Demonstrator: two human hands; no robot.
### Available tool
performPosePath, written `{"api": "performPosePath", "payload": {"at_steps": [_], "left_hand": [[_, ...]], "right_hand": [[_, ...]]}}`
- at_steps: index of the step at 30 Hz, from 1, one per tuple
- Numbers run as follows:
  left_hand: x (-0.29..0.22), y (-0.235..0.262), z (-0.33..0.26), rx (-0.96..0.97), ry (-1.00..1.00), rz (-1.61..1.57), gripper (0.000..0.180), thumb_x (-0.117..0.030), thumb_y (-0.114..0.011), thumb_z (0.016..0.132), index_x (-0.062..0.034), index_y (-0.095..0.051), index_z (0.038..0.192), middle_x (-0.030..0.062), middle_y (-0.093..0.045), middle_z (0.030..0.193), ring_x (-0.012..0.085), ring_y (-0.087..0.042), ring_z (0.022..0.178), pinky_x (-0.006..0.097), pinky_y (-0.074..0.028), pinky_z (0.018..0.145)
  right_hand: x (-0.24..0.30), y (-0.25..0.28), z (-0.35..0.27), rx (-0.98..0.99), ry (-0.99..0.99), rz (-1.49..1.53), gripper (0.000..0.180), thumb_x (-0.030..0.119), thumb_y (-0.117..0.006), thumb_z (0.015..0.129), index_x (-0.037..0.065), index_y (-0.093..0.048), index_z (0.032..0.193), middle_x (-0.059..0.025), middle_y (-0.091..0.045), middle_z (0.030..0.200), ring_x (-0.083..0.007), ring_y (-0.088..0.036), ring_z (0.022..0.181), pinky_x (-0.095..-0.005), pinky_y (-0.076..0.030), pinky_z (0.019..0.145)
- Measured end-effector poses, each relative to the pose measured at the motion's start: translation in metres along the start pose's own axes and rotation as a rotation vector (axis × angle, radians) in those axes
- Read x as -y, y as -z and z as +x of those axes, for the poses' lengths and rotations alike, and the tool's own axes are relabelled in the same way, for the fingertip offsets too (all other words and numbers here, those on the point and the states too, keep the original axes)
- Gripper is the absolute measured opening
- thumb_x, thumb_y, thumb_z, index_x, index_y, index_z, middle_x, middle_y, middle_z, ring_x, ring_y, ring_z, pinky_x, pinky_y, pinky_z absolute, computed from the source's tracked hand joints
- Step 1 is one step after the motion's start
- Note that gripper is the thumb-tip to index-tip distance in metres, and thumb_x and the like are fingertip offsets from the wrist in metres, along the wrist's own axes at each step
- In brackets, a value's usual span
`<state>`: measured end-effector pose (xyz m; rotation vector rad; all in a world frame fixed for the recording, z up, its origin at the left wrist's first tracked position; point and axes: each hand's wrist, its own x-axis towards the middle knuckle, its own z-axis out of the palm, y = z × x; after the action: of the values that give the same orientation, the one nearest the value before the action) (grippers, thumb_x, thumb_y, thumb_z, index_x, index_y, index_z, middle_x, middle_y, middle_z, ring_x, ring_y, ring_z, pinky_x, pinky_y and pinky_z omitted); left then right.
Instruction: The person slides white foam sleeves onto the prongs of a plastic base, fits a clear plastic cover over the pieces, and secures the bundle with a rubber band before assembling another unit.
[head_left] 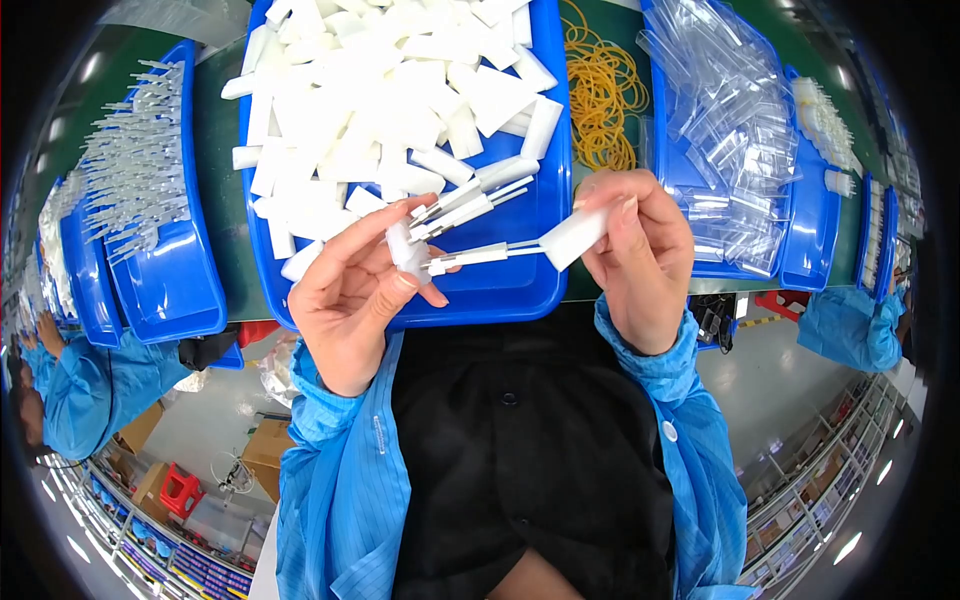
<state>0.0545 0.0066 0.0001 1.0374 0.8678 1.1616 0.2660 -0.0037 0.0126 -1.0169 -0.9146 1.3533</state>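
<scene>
Over the front of a blue tray (530, 300), my left hand (350, 300) pinches a small bundle of thin white stepped rods (470, 212) that point to the right. A whitish piece (405, 250) lies between its fingers at the base of the bundle; its exact kind cannot be made out. My right hand (645, 260) is closed on a white foam piece (575, 238), held by thumb and fingers. The thin tip of the lowest rod (522, 247) reaches the left end of that foam; whether it enters is unclear. Many similar white foam pieces (380, 100) heap in the tray.
Left stands a blue tray (185, 300) of thin white rods (140, 160). Yellow rubber bands (605, 90) lie on the green table right of the foam. Further right is a blue tray (690, 200) of clear plastic sleeves (730, 110). Blue-sleeved people (95, 390) work at both sides.
</scene>
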Motion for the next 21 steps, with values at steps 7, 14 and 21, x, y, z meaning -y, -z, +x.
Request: {"api": "performPosePath", "payload": {"at_steps": [7,14,21], "left_hand": [[-0.001,-0.003,-0.001,0.061,0.032,0.009,0.039,-0.002,-0.064,0.075,0.0042,-0.052,0.112,0.0228,-0.056,0.107,0.0238,-0.062,0.084,0.030,-0.054,0.064],[-0.002,-0.001,0.001,0.048,0.005,0.008,0.041,-0.003,-0.065,0.074,0.0051,-0.051,0.111,0.0237,-0.056,0.106,0.0236,-0.063,0.084,0.030,-0.054,0.065],[-0.003,0.006,0.001,0.076,-0.019,-0.063,0.041,-0.004,-0.064,0.076,0.0059,-0.049,0.113,0.0253,-0.055,0.107,0.0259,-0.062,0.085,0.032,-0.055,0.063]], "right_hand": [[-0.002,-0.008,0.002,0.097,0.351,-0.511,0.014,0.002,-0.052,0.083,-0.001,-0.060,0.095,-0.0079,-0.057,0.083,-0.0137,-0.049,0.072,-0.0216,-0.037,0.060],[-0.008,-0.014,0.005,0.093,0.344,-0.440,0.019,0.003,-0.069,0.070,0.002,-0.062,0.088,-0.0079,-0.059,0.080,-0.0177,-0.047,0.074,-0.0255,-0.039,0.063],[0.002,-0.010,0.013,0.186,0.480,-0.592,0.018,0.002,-0.069,0.066,0.002,-0.063,0.083,-0.0097,-0.062,0.083,-0.0230,-0.050,0.077,-0.0315,-0.040,0.071]]}}
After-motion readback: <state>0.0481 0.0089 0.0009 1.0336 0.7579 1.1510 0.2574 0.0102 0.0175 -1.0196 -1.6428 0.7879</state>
